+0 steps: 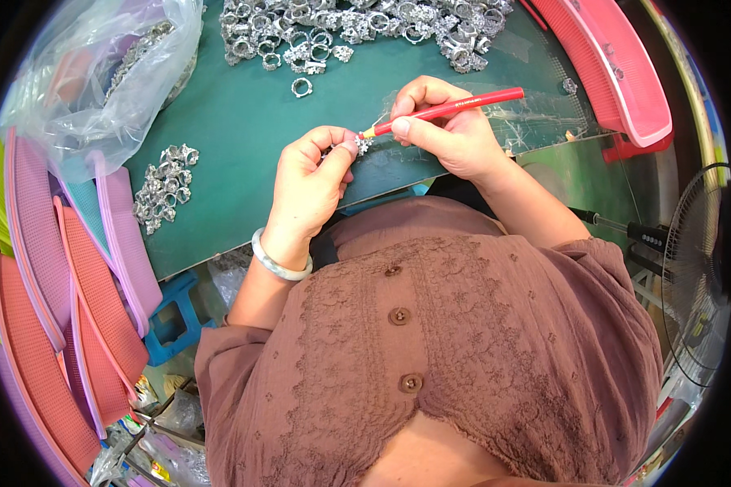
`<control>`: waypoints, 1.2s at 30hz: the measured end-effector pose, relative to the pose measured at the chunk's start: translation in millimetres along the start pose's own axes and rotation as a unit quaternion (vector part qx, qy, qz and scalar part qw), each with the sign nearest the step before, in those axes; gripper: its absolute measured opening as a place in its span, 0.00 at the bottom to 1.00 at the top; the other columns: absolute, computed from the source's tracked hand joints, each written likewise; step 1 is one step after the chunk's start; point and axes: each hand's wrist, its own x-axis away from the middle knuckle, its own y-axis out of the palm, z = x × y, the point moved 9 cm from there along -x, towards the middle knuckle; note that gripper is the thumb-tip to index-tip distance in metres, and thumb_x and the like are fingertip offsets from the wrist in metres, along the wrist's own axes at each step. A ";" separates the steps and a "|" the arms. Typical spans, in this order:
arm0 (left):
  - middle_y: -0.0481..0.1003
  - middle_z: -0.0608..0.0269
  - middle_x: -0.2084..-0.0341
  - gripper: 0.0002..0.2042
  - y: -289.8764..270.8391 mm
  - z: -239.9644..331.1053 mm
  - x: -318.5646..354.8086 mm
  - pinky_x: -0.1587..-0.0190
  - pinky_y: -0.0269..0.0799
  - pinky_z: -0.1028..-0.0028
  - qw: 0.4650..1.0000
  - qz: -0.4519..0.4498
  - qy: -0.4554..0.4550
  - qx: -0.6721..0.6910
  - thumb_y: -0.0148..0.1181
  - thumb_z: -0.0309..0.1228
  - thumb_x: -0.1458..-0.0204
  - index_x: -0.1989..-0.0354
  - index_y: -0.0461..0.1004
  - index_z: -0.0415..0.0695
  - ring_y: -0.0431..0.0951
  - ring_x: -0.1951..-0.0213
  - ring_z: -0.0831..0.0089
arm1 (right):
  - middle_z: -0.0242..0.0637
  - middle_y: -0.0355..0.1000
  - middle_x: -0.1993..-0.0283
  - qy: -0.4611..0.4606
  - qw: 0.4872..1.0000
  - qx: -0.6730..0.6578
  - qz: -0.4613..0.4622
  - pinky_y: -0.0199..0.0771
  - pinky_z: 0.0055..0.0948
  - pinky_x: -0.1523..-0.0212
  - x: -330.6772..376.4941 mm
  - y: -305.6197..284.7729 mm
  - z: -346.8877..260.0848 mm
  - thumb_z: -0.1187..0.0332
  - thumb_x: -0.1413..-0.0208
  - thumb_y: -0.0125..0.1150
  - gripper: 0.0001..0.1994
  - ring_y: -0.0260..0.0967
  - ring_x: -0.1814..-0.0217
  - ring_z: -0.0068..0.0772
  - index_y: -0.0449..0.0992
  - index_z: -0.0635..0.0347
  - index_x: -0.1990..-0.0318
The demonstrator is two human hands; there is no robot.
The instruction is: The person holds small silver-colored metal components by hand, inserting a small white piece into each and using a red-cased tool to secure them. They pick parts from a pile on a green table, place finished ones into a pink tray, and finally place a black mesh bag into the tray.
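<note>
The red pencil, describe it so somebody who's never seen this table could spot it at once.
Find the green tabletop, then the right hand over its near edge. Pinched there is the red pencil, slanting from upper right down toward the left hand. Its long, straight body stands out from the small silvery rings.

Red pencil w/ lt. yellow tip. Silver-grey rings. Dk. green tabletop. Plain brown blouse w/ tonal floral embr. + dk. brown btns. Mottled pale grey-green bangle. Pink tray. Lilac trays + coral trays, fine mesh pattern. Blue stool.
</note>
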 end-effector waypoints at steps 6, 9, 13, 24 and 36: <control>0.66 0.74 0.84 0.05 2.0 0.5 -0.2 0.83 0.55 0.88 1.000 -0.011 -0.007 0.006 0.51 0.27 0.50 0.69 0.72 0.40 0.62 0.83 0.89 | 0.26 0.66 0.75 -0.016 1.000 0.009 -0.004 0.61 0.15 0.72 1.5 -0.5 5.7 0.73 0.53 0.57 0.04 0.60 0.73 0.12 0.67 0.61 0.73; 0.66 0.74 0.84 0.05 2.2 0.5 0.3 0.83 0.55 0.88 1.000 -0.011 -0.005 0.011 0.51 0.27 0.49 0.69 0.72 0.40 0.62 0.83 0.89 | 0.26 0.65 0.75 -0.017 1.000 0.009 -0.006 0.60 0.15 0.73 1.6 0.9 5.7 0.73 0.53 0.57 0.05 0.60 0.73 0.12 0.67 0.61 0.73; 0.66 0.74 0.84 0.05 1.8 0.1 0.0 0.83 0.55 0.88 1.000 -0.013 -0.004 0.010 0.51 0.27 0.49 0.69 0.72 0.40 0.62 0.83 0.89 | 0.31 0.67 0.74 -0.032 0.999 0.030 -0.016 0.62 0.17 0.74 1.4 2.5 2.2 0.75 0.50 0.53 0.03 0.61 0.74 0.16 0.66 0.63 0.71; 0.67 0.73 0.82 0.04 2.5 0.9 0.6 0.82 0.56 0.88 1.000 -0.016 -0.009 0.007 0.51 0.27 0.49 0.70 0.71 0.41 0.62 0.82 0.88 | 0.30 0.67 0.74 -0.027 0.999 0.041 -0.014 0.62 0.15 0.74 2.0 3.4 2.4 0.75 0.51 0.54 0.03 0.61 0.74 0.14 0.67 0.63 0.72; 0.67 0.74 0.83 0.05 1.3 -0.1 -0.3 0.83 0.56 0.88 1.000 -0.015 -0.005 0.010 0.52 0.28 0.49 0.69 0.72 0.41 0.63 0.82 0.89 | 0.29 0.67 0.74 -0.013 1.000 0.014 -0.002 0.63 0.16 0.73 1.5 0.9 4.1 0.72 0.51 0.56 0.04 0.63 0.73 0.15 0.67 0.62 0.72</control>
